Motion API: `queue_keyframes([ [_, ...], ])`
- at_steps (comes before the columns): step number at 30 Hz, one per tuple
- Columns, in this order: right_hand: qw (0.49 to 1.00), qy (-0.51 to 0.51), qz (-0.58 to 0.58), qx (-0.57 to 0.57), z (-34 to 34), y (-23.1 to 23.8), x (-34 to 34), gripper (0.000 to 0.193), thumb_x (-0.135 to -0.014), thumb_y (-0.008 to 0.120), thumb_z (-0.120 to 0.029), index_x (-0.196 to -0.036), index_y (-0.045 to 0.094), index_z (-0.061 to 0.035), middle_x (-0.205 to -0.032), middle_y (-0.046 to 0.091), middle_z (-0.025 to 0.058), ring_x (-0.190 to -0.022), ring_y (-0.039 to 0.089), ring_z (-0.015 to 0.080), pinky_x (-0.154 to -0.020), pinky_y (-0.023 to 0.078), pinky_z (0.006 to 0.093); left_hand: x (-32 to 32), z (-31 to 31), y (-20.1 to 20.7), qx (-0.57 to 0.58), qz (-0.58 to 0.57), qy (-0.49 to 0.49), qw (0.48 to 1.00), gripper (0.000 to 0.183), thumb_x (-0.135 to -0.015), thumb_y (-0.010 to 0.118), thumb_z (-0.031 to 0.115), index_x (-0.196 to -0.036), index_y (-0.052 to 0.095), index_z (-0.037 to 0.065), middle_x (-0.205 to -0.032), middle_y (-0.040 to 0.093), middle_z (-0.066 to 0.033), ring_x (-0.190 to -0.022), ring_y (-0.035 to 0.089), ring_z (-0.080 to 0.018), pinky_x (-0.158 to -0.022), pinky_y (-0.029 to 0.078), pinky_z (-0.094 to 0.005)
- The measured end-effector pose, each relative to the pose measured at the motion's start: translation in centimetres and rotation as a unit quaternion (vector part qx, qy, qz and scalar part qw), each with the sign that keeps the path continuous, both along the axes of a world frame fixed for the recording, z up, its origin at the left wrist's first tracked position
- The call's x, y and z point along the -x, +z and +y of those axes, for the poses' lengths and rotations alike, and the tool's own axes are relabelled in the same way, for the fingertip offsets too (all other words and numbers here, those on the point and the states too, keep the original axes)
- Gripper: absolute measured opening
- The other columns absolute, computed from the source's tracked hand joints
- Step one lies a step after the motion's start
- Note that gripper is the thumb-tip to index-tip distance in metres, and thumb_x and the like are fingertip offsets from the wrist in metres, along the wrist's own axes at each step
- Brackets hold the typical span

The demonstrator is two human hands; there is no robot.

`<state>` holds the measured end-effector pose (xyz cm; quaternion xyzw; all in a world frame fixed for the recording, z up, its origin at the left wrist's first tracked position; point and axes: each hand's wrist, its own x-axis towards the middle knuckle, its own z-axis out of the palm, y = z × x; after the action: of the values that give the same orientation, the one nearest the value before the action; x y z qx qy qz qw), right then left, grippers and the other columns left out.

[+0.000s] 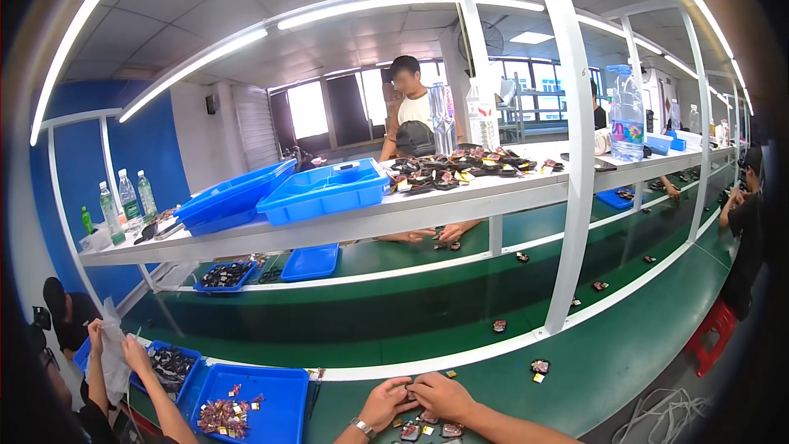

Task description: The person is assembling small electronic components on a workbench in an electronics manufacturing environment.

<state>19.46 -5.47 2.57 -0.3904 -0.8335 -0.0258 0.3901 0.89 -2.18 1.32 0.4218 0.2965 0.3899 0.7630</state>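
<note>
My left hand, with a metal watch at the wrist, and my right hand meet over the green bench at the lower middle. Their fingers close together around a small dark part, mostly hidden by the fingertips. Just below them lie several small flat dark pieces with reddish wires and yellow-white tags. To the left, a blue tray holds a heap of small reddish wired pieces. A thin dark tool lies between that tray and my left hand.
A moving-belt-like green strip behind a white rail carries scattered pieces. Overhead, a white shelf bears blue trays, a pile of dark pieces and bottles. A white post rises ahead. At left, another person's hands hold a plastic bag.
</note>
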Motion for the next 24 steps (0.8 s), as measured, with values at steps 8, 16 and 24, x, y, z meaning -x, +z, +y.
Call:
queue_keyframes([
  [8,0.999,0.028,-0.032,0.010,-0.7,0.8,0.0,0.019,-0.080,0.061,-0.012,-0.099,0.061,-0.0085,-0.100,0.058,0.0053,-0.093,0.058,0.0241,-0.077,0.051,0.0352,0.3,-0.2,0.7,-0.011,-0.003,0.002,1.000,0.031,-0.096,0.048,0.001,-0.125,0.043,-0.004,-0.115,0.058,-0.0164,-0.107,0.060,-0.0247,-0.096,0.053,-0.0422],
  [16,0.999,0.028,-0.010,0.038,-0.9,1.5,-0.6,0.015,-0.078,0.064,-0.011,-0.092,0.059,-0.0079,-0.096,0.056,0.0087,-0.092,0.056,0.0282,-0.077,0.048,0.0371,-0.2,-0.4,-0.1,-0.039,0.046,-0.005,0.998,0.029,-0.095,0.048,-0.001,-0.124,0.045,-0.004,-0.115,0.058,-0.0153,-0.104,0.062,-0.0244,-0.093,0.055,-0.0406],
  [24,0.996,0.050,0.004,0.074,0.1,2.1,-1.2,0.013,-0.075,0.070,-0.013,-0.086,0.063,-0.0094,-0.116,0.054,0.0094,-0.110,0.051,0.0305,-0.091,0.045,0.0410,-0.1,-0.1,0.6,-0.097,0.081,-0.029,0.992,0.029,-0.095,0.047,-0.001,-0.124,0.047,0.001,-0.118,0.059,-0.0118,-0.105,0.061,-0.0184,-0.091,0.054,-0.0338],
])
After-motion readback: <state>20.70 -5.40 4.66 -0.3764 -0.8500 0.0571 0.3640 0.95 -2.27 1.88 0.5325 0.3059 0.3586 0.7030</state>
